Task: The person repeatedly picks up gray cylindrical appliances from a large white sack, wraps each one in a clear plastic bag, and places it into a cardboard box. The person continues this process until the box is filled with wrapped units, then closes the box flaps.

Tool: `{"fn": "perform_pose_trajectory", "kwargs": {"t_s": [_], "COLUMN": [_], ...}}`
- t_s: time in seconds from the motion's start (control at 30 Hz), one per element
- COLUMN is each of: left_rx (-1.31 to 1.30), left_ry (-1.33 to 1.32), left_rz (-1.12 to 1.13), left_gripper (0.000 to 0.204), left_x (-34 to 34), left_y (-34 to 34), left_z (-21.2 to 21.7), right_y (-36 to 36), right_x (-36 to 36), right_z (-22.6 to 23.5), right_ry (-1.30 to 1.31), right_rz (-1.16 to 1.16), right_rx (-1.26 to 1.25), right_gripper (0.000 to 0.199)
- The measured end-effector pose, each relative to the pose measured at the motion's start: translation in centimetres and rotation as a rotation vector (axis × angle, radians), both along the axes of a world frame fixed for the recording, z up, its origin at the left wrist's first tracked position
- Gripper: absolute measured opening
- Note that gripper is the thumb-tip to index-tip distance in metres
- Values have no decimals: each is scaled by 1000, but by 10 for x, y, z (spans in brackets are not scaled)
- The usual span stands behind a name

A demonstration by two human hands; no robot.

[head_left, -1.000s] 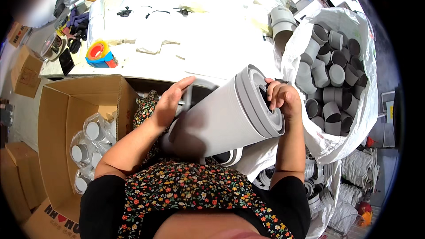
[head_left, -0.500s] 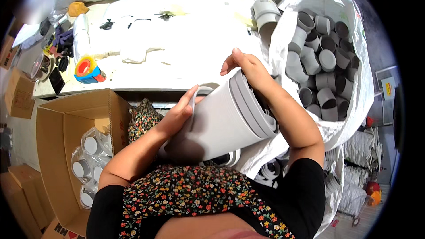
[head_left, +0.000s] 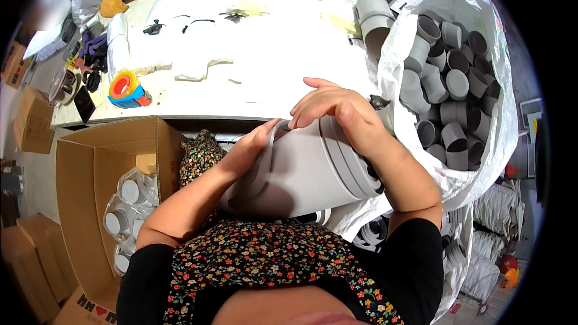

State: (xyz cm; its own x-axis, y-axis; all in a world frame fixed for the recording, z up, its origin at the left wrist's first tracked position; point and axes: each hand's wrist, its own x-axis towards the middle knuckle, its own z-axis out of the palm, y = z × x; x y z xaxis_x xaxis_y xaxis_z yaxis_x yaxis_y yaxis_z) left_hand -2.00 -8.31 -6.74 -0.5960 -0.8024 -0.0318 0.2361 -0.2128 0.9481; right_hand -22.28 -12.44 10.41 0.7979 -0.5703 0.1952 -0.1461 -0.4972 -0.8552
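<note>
A large grey plastic pipe fitting (head_left: 304,171) lies tilted across my lap, with raised rings at its right end and a rim at its left end. My left hand (head_left: 248,149) is closed on that left rim, its fingers running up along the edge. Over the top of the fitting, my right hand (head_left: 340,109) bends leftward with fingers stretched and apart, the lower fingertips at or close to the rim; whether they touch it I cannot tell. My right forearm passes beside the ringed end. The fitting's underside is hidden.
A white sack (head_left: 409,36) of grey pipe fittings (head_left: 457,84) stands at right. At left, an open cardboard box (head_left: 78,192) holds bagged white-capped pieces (head_left: 115,221). White bags (head_left: 271,54) and a tape dispenser (head_left: 127,91) lie on the table (head_left: 162,106) ahead.
My right hand has come down and leftward over the fitting toward its left rim. My left hand keeps its hold there. The view has shifted slightly.
</note>
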Motion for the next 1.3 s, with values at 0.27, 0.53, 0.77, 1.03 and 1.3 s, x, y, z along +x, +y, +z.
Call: {"fn": "perform_pose_trajectory", "kwargs": {"t_s": [0.27,0.53,0.77,1.03,1.3], "left_rx": [-284,-289,-289,-89,-348], "left_ry": [-91,-117,-41,-63,-375], "left_rz": [-17,6,47,289,362], "left_gripper": [90,85,80,31,14], "left_x": [6,9,25,-18,-43], "left_y": [6,13,18,-37,-75], "left_z": [8,7,0,53,67], "right_y": [-54,-135,-73,-19,-23], "right_x": [-23,-29,-11,1,13], "right_z": [-14,-241,-188,-131,-138], "right_ry": [-165,279,-249,-419,-822], "right_rz": [-544,-949,-636,-455,-757], "right_rx": [-4,-263,480,847,697], "right_gripper": [33,37,25,44,47]}}
